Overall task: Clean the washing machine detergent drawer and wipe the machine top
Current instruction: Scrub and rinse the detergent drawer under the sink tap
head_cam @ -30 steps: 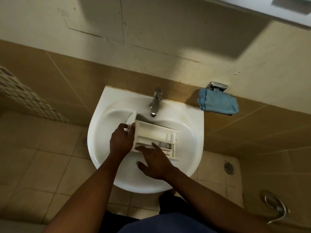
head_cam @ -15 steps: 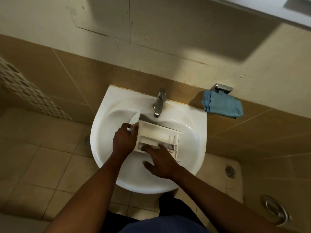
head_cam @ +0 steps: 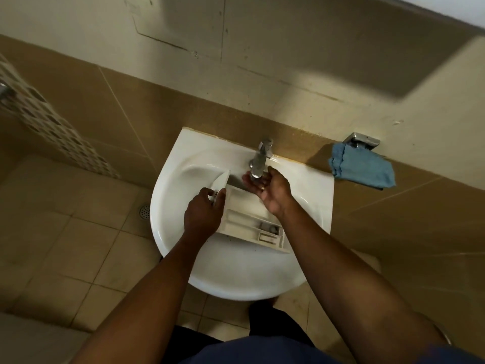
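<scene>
A white detergent drawer [head_cam: 252,227] with several compartments lies in the white sink [head_cam: 309,206], its front panel pointing up and to the left. My left hand [head_cam: 204,214] grips the drawer's left end by the front panel. My right hand [head_cam: 270,190] is raised under the spout of the chrome tap [head_cam: 261,158], palm up with the fingers cupped loosely around the spout's end. Whether water is running cannot be seen. A blue cloth [head_cam: 364,169] hangs on the wall to the right of the sink.
A metal holder [head_cam: 363,141] sits on the wall above the cloth. A round floor drain [head_cam: 143,211] lies left of the sink on the tiled floor. A mosaic tile strip [head_cam: 47,122] runs down the left wall.
My right hand left the drawer's compartments and rose to the tap spout. My left hand kept hold of the drawer. The camera moved slightly.
</scene>
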